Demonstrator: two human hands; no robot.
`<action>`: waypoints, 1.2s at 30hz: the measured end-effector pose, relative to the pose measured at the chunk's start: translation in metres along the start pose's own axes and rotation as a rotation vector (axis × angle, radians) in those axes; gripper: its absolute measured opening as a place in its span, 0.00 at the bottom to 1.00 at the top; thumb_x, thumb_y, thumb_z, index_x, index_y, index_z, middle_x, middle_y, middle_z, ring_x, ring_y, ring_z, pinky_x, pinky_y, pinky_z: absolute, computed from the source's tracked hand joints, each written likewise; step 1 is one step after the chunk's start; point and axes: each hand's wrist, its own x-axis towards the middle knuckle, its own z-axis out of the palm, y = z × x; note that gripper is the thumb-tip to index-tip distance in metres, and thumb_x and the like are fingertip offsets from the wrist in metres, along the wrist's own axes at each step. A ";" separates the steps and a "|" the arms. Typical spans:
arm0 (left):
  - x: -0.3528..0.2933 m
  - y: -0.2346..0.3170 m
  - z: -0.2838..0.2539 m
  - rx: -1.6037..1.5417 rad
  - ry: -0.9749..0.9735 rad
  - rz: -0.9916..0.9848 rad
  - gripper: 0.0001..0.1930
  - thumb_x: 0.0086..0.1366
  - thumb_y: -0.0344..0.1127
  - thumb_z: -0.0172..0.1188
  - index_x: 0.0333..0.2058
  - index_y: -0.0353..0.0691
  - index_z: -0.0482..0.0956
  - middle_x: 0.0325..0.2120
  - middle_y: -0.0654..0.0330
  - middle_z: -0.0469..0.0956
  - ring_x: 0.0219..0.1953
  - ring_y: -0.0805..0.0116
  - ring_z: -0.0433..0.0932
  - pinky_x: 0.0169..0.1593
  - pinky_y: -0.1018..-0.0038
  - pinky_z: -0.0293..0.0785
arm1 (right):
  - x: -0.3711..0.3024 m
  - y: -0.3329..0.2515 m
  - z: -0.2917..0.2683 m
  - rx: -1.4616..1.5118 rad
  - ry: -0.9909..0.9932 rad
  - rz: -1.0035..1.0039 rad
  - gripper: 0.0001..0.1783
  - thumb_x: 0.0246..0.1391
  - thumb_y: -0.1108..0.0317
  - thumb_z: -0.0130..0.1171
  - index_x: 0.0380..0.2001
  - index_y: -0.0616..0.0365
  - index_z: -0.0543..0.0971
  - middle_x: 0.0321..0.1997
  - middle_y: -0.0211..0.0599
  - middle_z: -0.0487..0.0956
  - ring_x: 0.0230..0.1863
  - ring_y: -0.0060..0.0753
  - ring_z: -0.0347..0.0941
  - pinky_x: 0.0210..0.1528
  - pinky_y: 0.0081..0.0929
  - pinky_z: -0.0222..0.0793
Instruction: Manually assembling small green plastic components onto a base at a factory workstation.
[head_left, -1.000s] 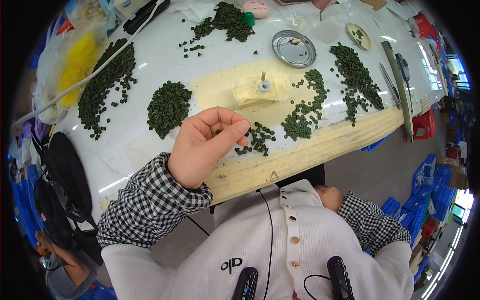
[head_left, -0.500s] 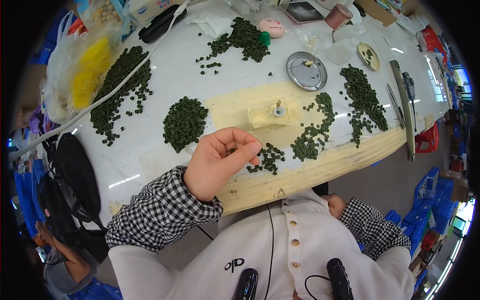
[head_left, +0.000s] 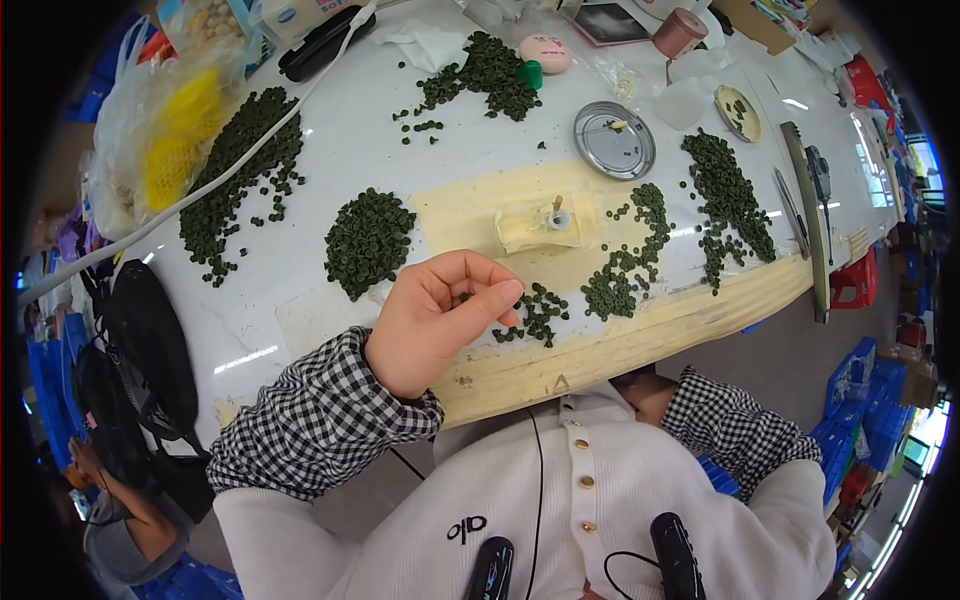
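Observation:
My left hand (head_left: 435, 322) hovers over the near edge of the table, thumb and fingertips pressed together. Whatever lies between the fingertips, if anything, is hidden. Just beyond its fingertips is a small scatter of dark green, ring-like pieces (head_left: 540, 314). Farther off, a cream block (head_left: 535, 228) wrapped in yellowish tape holds a short upright peg in a pale collar (head_left: 558, 217). My right hand (head_left: 654, 398) is low beside my body, below the table edge; its fingers are out of sight.
More green pieces lie in heaps at left (head_left: 370, 243), far left (head_left: 235, 180), back (head_left: 492, 75) and right (head_left: 725, 195). A round metal lid (head_left: 614, 141) sits beyond the block. Tweezers (head_left: 790, 212) lie at right. A white cable (head_left: 250, 160) crosses the left side, near plastic bags (head_left: 165, 150).
My right hand has shifted a little to the left and in under the table edge, its fingers now less visible. My left hand keeps its pinch almost unmoved.

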 end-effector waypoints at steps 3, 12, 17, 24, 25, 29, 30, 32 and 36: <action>-0.002 0.004 -0.003 -0.038 -0.042 -0.048 0.09 0.63 0.33 0.59 0.36 0.33 0.76 0.28 0.63 0.79 0.30 0.80 0.75 0.36 0.84 0.69 | 0.015 -0.011 -0.001 -0.087 0.081 0.012 0.25 0.50 0.57 0.58 0.51 0.58 0.73 0.49 0.52 0.75 0.50 0.50 0.72 0.53 0.36 0.67; -0.001 0.001 0.000 -0.011 0.004 -0.008 0.06 0.63 0.33 0.58 0.34 0.37 0.76 0.21 0.66 0.76 0.16 0.87 0.57 0.20 0.87 0.52 | 0.027 -0.020 -0.005 -0.190 0.181 0.006 0.25 0.50 0.57 0.59 0.50 0.57 0.73 0.48 0.51 0.75 0.49 0.50 0.72 0.52 0.36 0.68; 0.000 0.003 -0.002 -0.044 -0.036 -0.043 0.08 0.62 0.34 0.59 0.35 0.34 0.76 0.27 0.64 0.79 0.30 0.81 0.75 0.34 0.85 0.67 | 0.034 -0.024 -0.007 -0.238 0.239 0.004 0.25 0.50 0.57 0.59 0.50 0.57 0.74 0.48 0.51 0.76 0.48 0.50 0.73 0.52 0.36 0.68; -0.001 0.004 -0.004 -0.042 -0.034 -0.044 0.08 0.62 0.34 0.59 0.35 0.35 0.76 0.27 0.64 0.79 0.30 0.82 0.75 0.32 0.86 0.65 | 0.040 -0.029 -0.013 -0.304 0.298 0.005 0.24 0.50 0.57 0.59 0.49 0.57 0.74 0.47 0.51 0.76 0.48 0.49 0.73 0.51 0.36 0.69; -0.001 0.004 -0.004 -0.038 -0.031 -0.044 0.08 0.62 0.34 0.59 0.35 0.35 0.76 0.27 0.65 0.79 0.30 0.82 0.75 0.32 0.86 0.65 | 0.038 -0.029 -0.013 -0.314 0.307 0.003 0.24 0.50 0.57 0.59 0.49 0.57 0.74 0.47 0.51 0.76 0.47 0.49 0.73 0.51 0.36 0.69; -0.002 0.004 -0.004 -0.023 -0.032 -0.047 0.08 0.63 0.34 0.59 0.36 0.35 0.76 0.27 0.65 0.79 0.30 0.82 0.75 0.32 0.86 0.66 | 0.036 -0.030 -0.013 -0.313 0.301 0.000 0.24 0.49 0.57 0.59 0.49 0.57 0.74 0.46 0.51 0.76 0.47 0.49 0.73 0.50 0.36 0.69; -0.002 0.004 -0.004 -0.017 -0.030 -0.052 0.08 0.63 0.34 0.59 0.36 0.35 0.76 0.27 0.65 0.79 0.30 0.82 0.75 0.32 0.86 0.66 | 0.034 -0.031 -0.013 -0.310 0.300 0.006 0.24 0.49 0.57 0.59 0.48 0.57 0.75 0.46 0.51 0.76 0.47 0.49 0.74 0.50 0.36 0.69; -0.002 0.003 -0.003 -0.045 -0.034 -0.042 0.08 0.63 0.34 0.59 0.36 0.35 0.76 0.27 0.65 0.79 0.30 0.82 0.75 0.32 0.86 0.66 | 0.032 -0.030 -0.012 -0.305 0.294 0.010 0.24 0.49 0.57 0.59 0.48 0.57 0.75 0.46 0.50 0.76 0.47 0.49 0.74 0.50 0.36 0.69; -0.002 0.006 -0.004 -0.034 -0.034 -0.062 0.08 0.62 0.34 0.59 0.35 0.35 0.77 0.27 0.65 0.79 0.30 0.82 0.75 0.33 0.86 0.66 | 0.031 -0.030 -0.014 -0.318 0.307 0.019 0.24 0.49 0.57 0.60 0.48 0.57 0.75 0.45 0.50 0.77 0.46 0.48 0.74 0.49 0.36 0.70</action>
